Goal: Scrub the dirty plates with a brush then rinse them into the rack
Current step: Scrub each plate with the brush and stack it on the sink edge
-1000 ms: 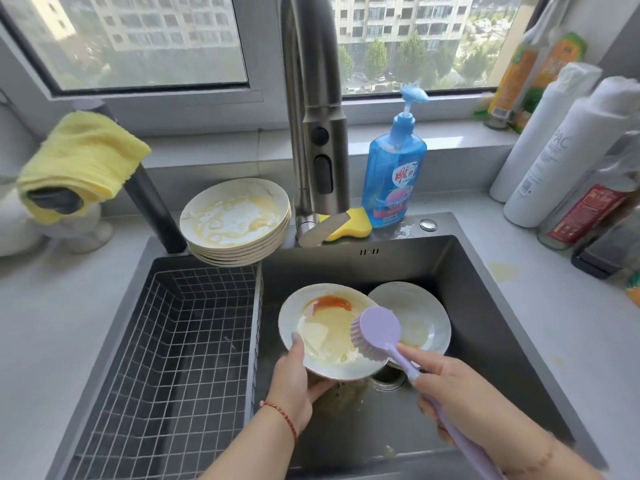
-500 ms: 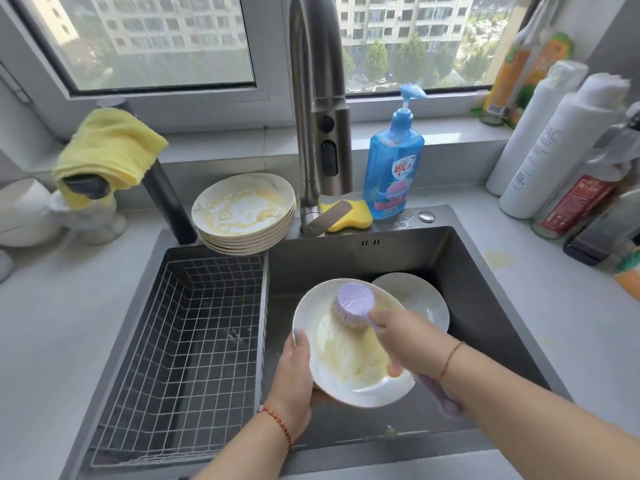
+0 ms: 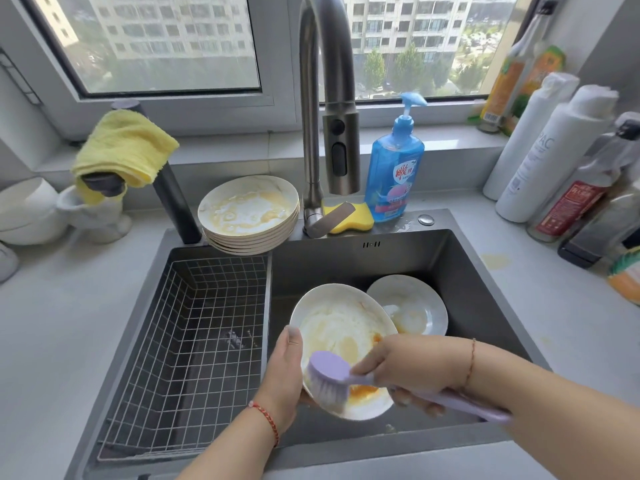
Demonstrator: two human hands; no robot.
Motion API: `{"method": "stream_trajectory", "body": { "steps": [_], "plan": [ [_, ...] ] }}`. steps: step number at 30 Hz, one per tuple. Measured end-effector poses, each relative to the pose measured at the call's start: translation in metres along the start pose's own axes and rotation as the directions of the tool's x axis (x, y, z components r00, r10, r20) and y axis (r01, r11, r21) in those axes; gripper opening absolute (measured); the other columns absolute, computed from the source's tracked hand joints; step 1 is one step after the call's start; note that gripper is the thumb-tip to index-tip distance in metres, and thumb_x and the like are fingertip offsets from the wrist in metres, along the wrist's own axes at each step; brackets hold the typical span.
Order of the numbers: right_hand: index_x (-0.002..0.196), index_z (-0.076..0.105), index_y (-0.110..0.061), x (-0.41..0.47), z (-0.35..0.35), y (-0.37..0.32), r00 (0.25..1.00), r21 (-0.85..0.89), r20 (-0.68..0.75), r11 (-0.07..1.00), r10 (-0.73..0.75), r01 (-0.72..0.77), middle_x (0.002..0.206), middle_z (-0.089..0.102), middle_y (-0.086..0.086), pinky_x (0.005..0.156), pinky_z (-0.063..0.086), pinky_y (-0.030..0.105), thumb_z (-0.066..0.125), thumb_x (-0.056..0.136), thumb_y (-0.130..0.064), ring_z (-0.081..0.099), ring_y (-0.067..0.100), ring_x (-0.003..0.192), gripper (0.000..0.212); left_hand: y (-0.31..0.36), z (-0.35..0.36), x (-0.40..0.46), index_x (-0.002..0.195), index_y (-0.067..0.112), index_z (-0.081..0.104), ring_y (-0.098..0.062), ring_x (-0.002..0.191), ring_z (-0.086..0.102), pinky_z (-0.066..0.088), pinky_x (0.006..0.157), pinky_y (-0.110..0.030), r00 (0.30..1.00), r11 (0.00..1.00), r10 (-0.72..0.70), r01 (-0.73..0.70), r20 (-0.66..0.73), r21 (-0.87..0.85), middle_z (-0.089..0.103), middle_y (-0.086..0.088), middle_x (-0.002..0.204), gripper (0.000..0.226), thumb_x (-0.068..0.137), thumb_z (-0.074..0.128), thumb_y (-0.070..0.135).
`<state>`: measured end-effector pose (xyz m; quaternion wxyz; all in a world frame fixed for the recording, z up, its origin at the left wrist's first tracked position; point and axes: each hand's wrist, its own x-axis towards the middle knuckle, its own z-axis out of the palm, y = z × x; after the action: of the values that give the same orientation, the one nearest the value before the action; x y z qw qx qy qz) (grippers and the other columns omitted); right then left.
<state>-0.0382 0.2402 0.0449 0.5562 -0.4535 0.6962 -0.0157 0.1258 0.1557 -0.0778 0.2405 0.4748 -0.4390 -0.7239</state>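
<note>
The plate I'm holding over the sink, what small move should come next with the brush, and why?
Probably sweep the brush, gripped by the right hand, rightward along the near rim of the plate, held by the left hand: orange residue remains there.

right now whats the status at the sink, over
Left hand grips plate rim; right hand grips brush, bristles on plate's near edge. Orange residue remains. Wire rack holds no plates; nothing blocking.
</note>
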Motion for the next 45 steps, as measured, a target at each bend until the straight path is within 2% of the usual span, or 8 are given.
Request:
{"method": "stream_trajectory", "body": {
  "steps": [6, 13, 17, 25, 30, 33, 38, 45],
  "plan": [
    [0.116, 0.059, -0.008, 0.024, -0.011, -0.009, 0.962, -0.082, -0.266, 0.996, -0.065, 0.045, 0.055, 0.049, 0.003, 0.045, 0.038, 0.024, 0.037, 0.093, -0.012, 0.043, 0.014, 0.039, 0.033, 0.004, 0.001, -0.008, 0.121, 0.036, 0.057, -0.029, 0.094, 0.073, 0.059, 0.063, -0.043, 0.996, 0.995, -0.029, 0.021, 0.081, 0.094, 0.075, -0.001, 0.108, 0.049, 0.095, 0.026, 0.064],
    [0.143, 0.036, -0.013, 0.009, -0.024, -0.009, 0.952, -0.543, -0.281, 0.797, 0.124, -0.264, 0.128, 0.054, 0.011, 0.092, 0.041, 0.030, 0.040, 0.101, -0.023, 0.052, 0.028, 0.119, 0.044, 0.014, 0.000, -0.007, 0.124, 0.029, 0.056, -0.027, 0.108, 0.069, 0.056, 0.087, -0.055, 0.995, 0.994, 0.088, -0.091, 0.044, 0.054, 0.071, -0.003, 0.118, 0.051, 0.092, 0.034, 0.062],
    [0.123, 0.060, -0.011, -0.002, -0.015, 0.010, 0.980, -0.624, -0.148, 0.757, 0.131, -0.195, 0.081, 0.054, 0.001, 0.084, 0.048, 0.033, 0.047, 0.096, -0.022, 0.058, 0.027, 0.090, 0.032, 0.018, -0.001, -0.003, 0.120, 0.028, 0.057, -0.027, 0.108, 0.068, 0.055, 0.091, -0.057, 0.991, 0.990, 0.133, -0.134, 0.026, 0.038, 0.071, -0.003, 0.117, 0.050, 0.089, 0.036, 0.062],
    [0.122, 0.060, -0.042, -0.022, -0.013, 0.009, 0.994, -0.177, 0.069, 0.982, 0.081, -0.068, 0.057, 0.051, 0.001, 0.038, 0.041, 0.020, 0.036, 0.090, -0.015, 0.042, 0.022, 0.036, 0.048, 0.018, 0.000, 0.000, 0.115, 0.036, 0.063, -0.019, 0.123, 0.059, 0.043, 0.109, -0.050, 0.985, 0.983, 0.172, -0.172, 0.008, 0.062, 0.068, 0.005, 0.123, 0.037, 0.098, 0.037, 0.055],
    [0.128, 0.057, -0.012, -0.006, -0.014, 0.018, 0.981, -0.656, -0.138, 0.730, 0.135, -0.192, 0.118, 0.062, 0.013, 0.092, 0.050, 0.039, 0.045, 0.097, -0.020, 0.060, 0.031, 0.105, 0.034, 0.023, 0.001, 0.000, 0.110, 0.034, 0.062, -0.019, 0.114, 0.064, 0.049, 0.102, -0.051, 0.983, 0.979, 0.180, -0.182, 0.026, 0.088, 0.070, 0.003, 0.116, 0.033, 0.105, 0.032, 0.044],
    [0.144, 0.037, -0.011, -0.003, -0.008, 0.014, 0.942, -0.710, -0.250, 0.619, 0.223, -0.335, 0.142, 0.044, 0.011, 0.096, 0.043, 0.040, 0.044, 0.100, -0.018, 0.048, 0.031, 0.125, 0.045, 0.022, 0.005, -0.001, 0.114, 0.031, 0.063, -0.020, 0.113, 0.065, 0.050, 0.100, -0.053, 0.979, 0.972, 0.192, -0.199, 0.063, 0.126, 0.071, 0.002, 0.115, 0.035, 0.103, 0.034, 0.048],
    [0.131, 0.049, -0.012, -0.011, -0.013, 0.022, 0.942, -0.675, -0.332, 0.688, 0.038, -0.266, 0.111, 0.062, 0.012, 0.055, 0.036, 0.029, 0.044, 0.098, -0.020, 0.062, 0.028, 0.097, 0.035, 0.024, 0.010, -0.002, 0.116, 0.028, 0.062, -0.021, 0.111, 0.067, 0.051, 0.099, -0.053, 0.978, 0.973, 0.201, -0.205, 0.052, 0.108, 0.071, 0.001, 0.115, 0.034, 0.105, 0.035, 0.044],
    [0.117, 0.058, -0.005, -0.026, -0.002, 0.014, 0.998, -0.472, -0.052, 0.882, -0.023, -0.005, 0.056, 0.048, -0.005, 0.048, 0.033, 0.015, 0.039, 0.095, -0.011, 0.041, 0.008, 0.036, 0.029, 0.020, 0.009, -0.002, 0.122, 0.032, 0.061, -0.019, 0.119, 0.062, 0.046, 0.106, -0.051, 0.976, 0.970, 0.214, -0.218, 0.043, 0.109, 0.069, 0.005, 0.121, 0.045, 0.094, 0.040, 0.060]
  ]
}}
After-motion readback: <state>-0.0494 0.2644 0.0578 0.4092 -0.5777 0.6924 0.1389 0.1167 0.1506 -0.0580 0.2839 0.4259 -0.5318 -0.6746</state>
